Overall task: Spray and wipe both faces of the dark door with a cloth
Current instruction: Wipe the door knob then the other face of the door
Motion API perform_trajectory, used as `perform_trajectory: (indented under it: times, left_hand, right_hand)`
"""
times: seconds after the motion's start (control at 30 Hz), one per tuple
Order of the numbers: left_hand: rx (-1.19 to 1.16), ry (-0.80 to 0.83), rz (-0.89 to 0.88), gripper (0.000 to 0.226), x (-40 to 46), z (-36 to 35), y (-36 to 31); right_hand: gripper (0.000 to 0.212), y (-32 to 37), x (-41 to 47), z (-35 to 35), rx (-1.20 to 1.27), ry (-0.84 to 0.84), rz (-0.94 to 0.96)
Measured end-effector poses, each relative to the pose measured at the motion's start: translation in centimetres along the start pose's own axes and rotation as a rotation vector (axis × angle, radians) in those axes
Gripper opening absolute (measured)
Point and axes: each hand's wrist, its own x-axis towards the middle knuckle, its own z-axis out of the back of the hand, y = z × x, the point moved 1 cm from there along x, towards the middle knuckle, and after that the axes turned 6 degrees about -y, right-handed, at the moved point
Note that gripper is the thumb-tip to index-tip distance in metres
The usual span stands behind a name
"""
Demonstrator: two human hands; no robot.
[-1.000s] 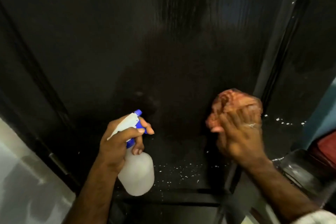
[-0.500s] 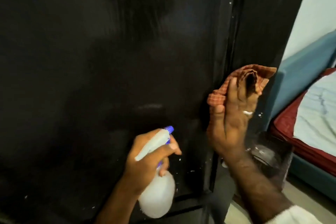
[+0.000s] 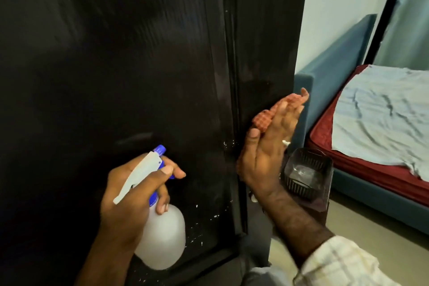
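The dark door [image 3: 120, 72] fills the left and middle of the head view, glossy, with white specks near its lower right. My left hand [image 3: 137, 195] grips a white spray bottle [image 3: 162, 239] with a blue nozzle, a finger on the trigger, the nozzle facing the door face. My right hand [image 3: 267, 146] presses a red checked cloth [image 3: 264, 118] flat against the dark panel [image 3: 267, 42] just right of the door's edge, fingers straight, a ring showing.
A bed with a red mattress [image 3: 348, 165], a pale blue sheet [image 3: 383, 111] and a blue headboard [image 3: 334, 62] stands at the right. A dark ribbed bin [image 3: 306, 176] stands on the floor behind my right wrist. Pale floor [image 3: 371, 237] lies beyond.
My right hand has carried the cloth off the door face, rightward onto the side panel, and flattened. The view has swung right, bringing the bed in. The left hand still grips the bottle.
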Motion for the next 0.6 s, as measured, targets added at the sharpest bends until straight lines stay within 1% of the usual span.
perform_trajectory:
  times: [0.03,0.07,0.13,0.17,0.2,0.23,0.27,0.3,0.33,0.37,0.43,0.5,0.53,0.6]
  left_hand:
    - [0.000,0.008,-0.006,0.029,0.2,-0.5,0.0]
    - [0.002,0.031,-0.018,0.030,0.4,-1.1,-0.1]
    - [-0.024,0.048,-0.015,0.029,0.9,-2.2,0.0]
    - [-0.039,0.046,-0.006,0.029,1.0,-2.5,-0.1]
    - [-0.049,0.053,-0.001,0.027,1.0,-2.5,-0.1]
    - [-0.064,0.043,0.002,0.024,1.0,-2.5,-0.1]
    - [-0.074,0.039,0.006,0.021,0.9,-2.5,-0.2]
    - [-0.076,0.037,0.007,0.019,0.8,-2.5,-0.3]
    - [-0.071,0.038,0.009,0.019,0.8,-2.5,-0.3]
    - [-0.069,0.032,0.014,0.019,0.7,-2.5,-0.2]
    - [-0.067,0.030,0.019,0.023,0.7,-2.5,-0.2]
    - [-0.088,0.033,0.031,0.027,0.8,-2.3,-0.2]
    - [-0.101,0.030,0.039,0.027,0.9,-2.3,-0.3]
    - [-0.115,0.029,0.058,0.027,0.7,-2.1,-0.2]
  right_hand:
    - [0.069,0.0,-0.9,-0.7,-0.001,0.047,0.108]
    - [0.069,1.1,-2.4,-1.1,-0.003,0.148,0.242]
    - [0.068,-1.5,-3.6,-0.5,-0.101,0.300,0.527]
    - [0.066,-3.6,-2.6,0.3,-0.153,0.333,0.628]
    - [0.063,-5.2,-1.6,1.2,-0.211,0.358,0.646]
    - [0.062,-5.7,-0.5,1.9,-0.193,0.345,0.591]
    - [0.063,-5.3,0.2,2.1,-0.158,0.296,0.469]
    - [0.064,-4.0,0.8,1.9,-0.119,0.223,0.340]
    - [0.065,-2.0,1.1,1.2,-0.072,0.157,0.260]
    - [0.065,0.5,0.9,0.4,-0.040,0.138,0.240]
    - [0.063,3.2,-0.7,-0.9,0.020,0.198,0.348]
    - [0.065,2.3,-2.9,-0.8,-0.006,0.273,0.450]
    - [0.067,0.4,-3.7,0.0,-0.080,0.317,0.512]
    - [0.070,-2.7,-3.4,2.2,-0.255,0.354,0.669]
